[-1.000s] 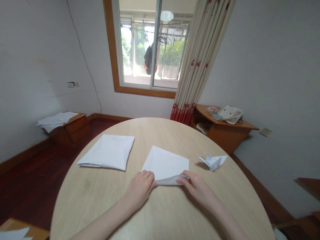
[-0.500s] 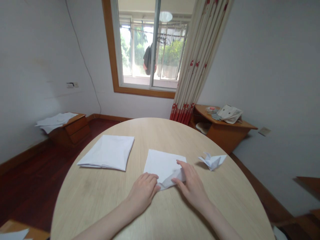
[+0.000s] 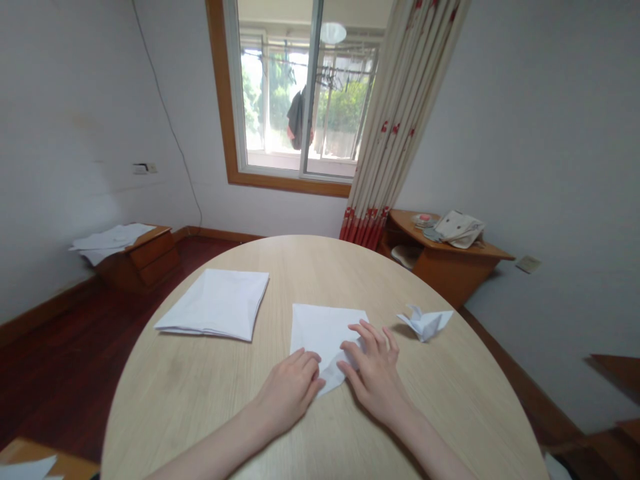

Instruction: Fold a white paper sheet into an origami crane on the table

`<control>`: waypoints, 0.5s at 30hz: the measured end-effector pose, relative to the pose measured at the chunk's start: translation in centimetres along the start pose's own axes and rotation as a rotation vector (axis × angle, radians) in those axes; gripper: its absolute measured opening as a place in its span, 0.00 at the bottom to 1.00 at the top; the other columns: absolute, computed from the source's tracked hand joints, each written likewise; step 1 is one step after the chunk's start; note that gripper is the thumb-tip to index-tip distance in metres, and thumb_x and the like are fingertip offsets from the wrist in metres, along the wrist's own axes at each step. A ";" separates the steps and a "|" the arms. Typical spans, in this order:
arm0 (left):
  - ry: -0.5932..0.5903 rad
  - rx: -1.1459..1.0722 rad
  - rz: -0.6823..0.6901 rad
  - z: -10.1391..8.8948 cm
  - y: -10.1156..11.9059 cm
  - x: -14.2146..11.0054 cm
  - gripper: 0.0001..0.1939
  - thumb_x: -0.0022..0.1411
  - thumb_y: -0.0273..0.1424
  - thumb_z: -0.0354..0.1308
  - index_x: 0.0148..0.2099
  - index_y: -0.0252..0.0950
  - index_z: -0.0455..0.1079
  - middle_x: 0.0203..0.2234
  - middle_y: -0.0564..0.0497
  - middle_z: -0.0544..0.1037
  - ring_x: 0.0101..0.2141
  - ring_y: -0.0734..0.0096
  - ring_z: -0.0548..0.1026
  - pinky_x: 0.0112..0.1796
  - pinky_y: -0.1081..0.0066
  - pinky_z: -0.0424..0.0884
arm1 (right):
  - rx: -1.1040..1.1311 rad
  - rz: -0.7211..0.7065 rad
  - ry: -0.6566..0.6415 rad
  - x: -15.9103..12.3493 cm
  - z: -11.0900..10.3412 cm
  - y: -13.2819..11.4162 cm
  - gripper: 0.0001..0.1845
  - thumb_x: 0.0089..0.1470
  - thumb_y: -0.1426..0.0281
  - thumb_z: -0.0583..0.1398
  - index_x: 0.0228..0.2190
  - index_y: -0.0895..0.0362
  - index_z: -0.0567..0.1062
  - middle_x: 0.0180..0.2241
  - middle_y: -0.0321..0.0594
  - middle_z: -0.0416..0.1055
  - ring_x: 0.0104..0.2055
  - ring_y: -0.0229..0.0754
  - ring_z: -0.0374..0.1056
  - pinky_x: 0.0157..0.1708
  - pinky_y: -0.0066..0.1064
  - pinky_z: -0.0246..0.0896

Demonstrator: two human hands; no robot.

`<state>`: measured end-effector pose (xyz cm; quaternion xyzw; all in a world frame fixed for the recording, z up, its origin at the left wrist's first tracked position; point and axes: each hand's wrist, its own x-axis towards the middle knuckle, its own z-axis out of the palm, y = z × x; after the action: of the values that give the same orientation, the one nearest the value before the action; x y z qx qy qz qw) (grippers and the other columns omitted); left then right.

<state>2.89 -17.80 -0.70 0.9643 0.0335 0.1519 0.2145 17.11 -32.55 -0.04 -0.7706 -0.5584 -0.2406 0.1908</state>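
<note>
A white sheet of paper [image 3: 320, 327] lies on the round wooden table [image 3: 200, 393], its near edge lifted and folded partly over. My left hand [image 3: 293, 387] grips the near left part of the sheet, fingers curled and thumb alongside. At the right side, my right hand [image 3: 374, 367] has its thumb and index finger close together on the folded flap, while the other fingers are raised and spread over the paper. To the right stands a folded paper crane [image 3: 425, 325], apart from both hands. A stack of white paper [image 3: 215, 305] rests at the left.
Behind the table on the right is a wooden corner desk [image 3: 450, 270] with a cloth bag [image 3: 459, 229] on it. A low drawer cabinet [image 3: 150, 261] with papers stands at the left. A curtain [image 3: 395, 127] hangs beside the window.
The sheet has turned slightly and come a little nearer to me. My right hand has shifted left along the fold, its outer fingers spreading. My left hand has barely moved.
</note>
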 end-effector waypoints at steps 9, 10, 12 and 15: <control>-0.082 -0.103 0.027 -0.8 0.3 -0.1 0.09 0.62 0.20 0.55 0.42 0.38 0.64 0.48 0.47 0.72 0.47 0.64 0.72 0.46 0.64 0.70 | 0.002 -0.034 0.008 0.2 0.1 -0.3 0.09 0.60 0.71 0.51 0.33 0.52 0.70 0.47 0.44 0.66 0.58 0.51 0.54 0.59 0.52 0.38; -0.087 -0.091 0.041 -0.8 0.2 -0.1 0.09 0.62 0.20 0.55 0.43 0.38 0.64 0.48 0.47 0.72 0.47 0.64 0.72 0.47 0.64 0.70 | 0.005 -0.035 0.010 0.2 0.1 -0.3 0.09 0.60 0.72 0.51 0.33 0.52 0.71 0.47 0.44 0.66 0.58 0.51 0.54 0.59 0.52 0.37; -0.090 -0.047 0.072 -0.7 0.0 -0.1 0.09 0.63 0.21 0.55 0.44 0.38 0.65 0.50 0.47 0.71 0.50 0.63 0.71 0.49 0.63 0.69 | 0.016 -0.036 0.024 0.2 0.3 -0.3 0.08 0.59 0.72 0.52 0.33 0.51 0.71 0.47 0.43 0.66 0.59 0.50 0.54 0.60 0.52 0.36; -0.093 0.017 0.103 -0.7 -0.2 -0.1 0.09 0.63 0.22 0.57 0.45 0.38 0.66 0.51 0.47 0.71 0.52 0.61 0.69 0.54 0.60 0.66 | 0.019 -0.052 0.029 0.2 0.6 -0.2 0.06 0.57 0.72 0.55 0.32 0.51 0.71 0.47 0.42 0.66 0.59 0.50 0.52 0.60 0.52 0.34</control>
<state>2.62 -17.39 -0.20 0.9725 -0.0249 0.1177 0.1994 17.05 -31.95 -0.39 -0.7503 -0.5778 -0.2513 0.1999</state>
